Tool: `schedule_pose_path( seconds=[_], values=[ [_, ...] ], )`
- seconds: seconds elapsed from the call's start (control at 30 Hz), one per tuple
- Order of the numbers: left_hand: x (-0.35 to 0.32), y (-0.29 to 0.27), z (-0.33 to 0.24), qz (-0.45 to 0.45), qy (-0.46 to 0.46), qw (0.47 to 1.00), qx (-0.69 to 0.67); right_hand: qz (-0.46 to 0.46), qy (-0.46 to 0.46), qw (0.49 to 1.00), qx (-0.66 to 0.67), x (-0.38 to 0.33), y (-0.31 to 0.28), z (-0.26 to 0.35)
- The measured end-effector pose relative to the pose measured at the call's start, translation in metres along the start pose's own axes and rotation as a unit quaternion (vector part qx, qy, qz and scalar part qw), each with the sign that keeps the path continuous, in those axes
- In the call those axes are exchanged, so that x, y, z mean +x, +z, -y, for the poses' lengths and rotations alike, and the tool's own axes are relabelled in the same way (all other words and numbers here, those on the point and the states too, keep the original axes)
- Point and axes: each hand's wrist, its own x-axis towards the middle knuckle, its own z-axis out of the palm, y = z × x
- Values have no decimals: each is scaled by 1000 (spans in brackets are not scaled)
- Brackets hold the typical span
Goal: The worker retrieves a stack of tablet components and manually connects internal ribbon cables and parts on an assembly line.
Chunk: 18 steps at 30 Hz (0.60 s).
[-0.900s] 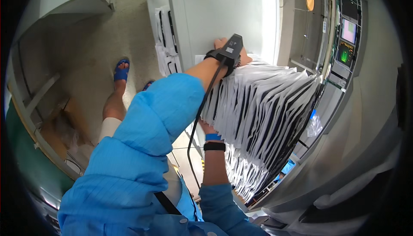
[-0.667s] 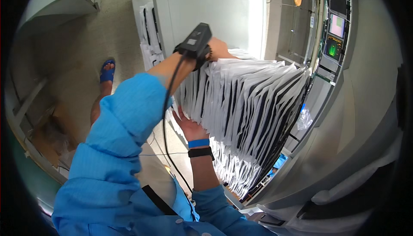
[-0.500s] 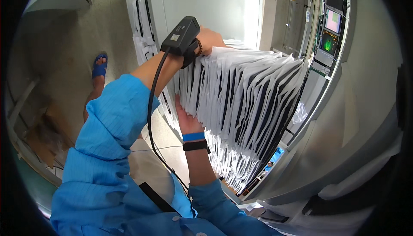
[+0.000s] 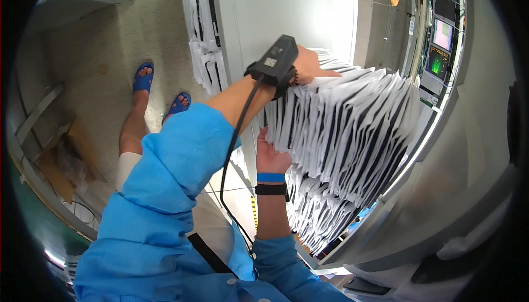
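Note:
A thick bundle of thin dark panels in white sleeves [image 4: 352, 120] leans in a fanned row in front of me. My left hand [image 4: 309, 64] reaches over its far end, closed on the sleeve edges, one finger stretched along the top; its other fingers are partly hidden. At the near side, my right hand [image 4: 271, 154] presses against the lower edges, thumb up, with the remaining fingers hidden behind the sleeves. Below that bundle lies a second row of similar white-sleeved panels [image 4: 317, 214]. A black box-shaped device [image 4: 275, 60] with a cable is strapped to my left wrist.
Beyond the bundle rises a pale cabinet panel [image 4: 286, 10]. More white-sleeved panels [image 4: 206, 37] stand on its left side. At right runs a metal frame with small lit screens [image 4: 441, 43]. An open cardboard box [image 4: 69, 156] sits at lower left; my blue sandal [image 4: 143, 79] is on the floor.
The view has shifted, so the cabinet, bundle and both hands appear further right. A second sandalled foot has come into sight. Both hands stay at the bundle.

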Motion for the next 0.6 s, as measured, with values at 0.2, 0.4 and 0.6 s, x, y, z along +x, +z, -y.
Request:
schedule_pose_path(
  seconds=[0.2,0.4,0.6],
  values=[
    [13,17,1,23,29,999,24,21,-36,999,-4,10,-14,-3],
    [40,4,3,83,8,997,3,59,-6,998,-31,10,-19,-4],
    [33,18,-2,-25,20,994,100,92,4,987,-132,13,-29,-1]
  ],
)
